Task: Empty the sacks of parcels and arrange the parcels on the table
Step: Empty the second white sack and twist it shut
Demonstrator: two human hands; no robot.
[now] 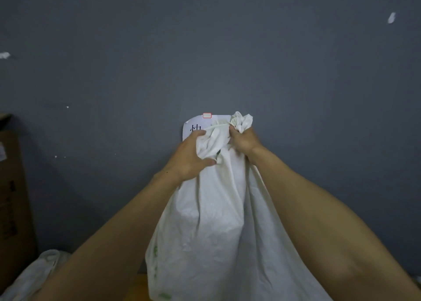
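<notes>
both hands gripped the bunched end of the white sack [205,227]: left hand [190,156] just below the knot, right hand [245,141] on it. the fabric appeared soft and limp, the load bulky; judged best held at that gathered end.

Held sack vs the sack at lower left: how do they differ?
Held sack hangs upright, its top bunched in the left hand and right hand; lower-left sack lies slumped with no hand on it. Held sack bulges and shows green print; lower-left sack looks limp, with no print visible. Both are white.
</notes>
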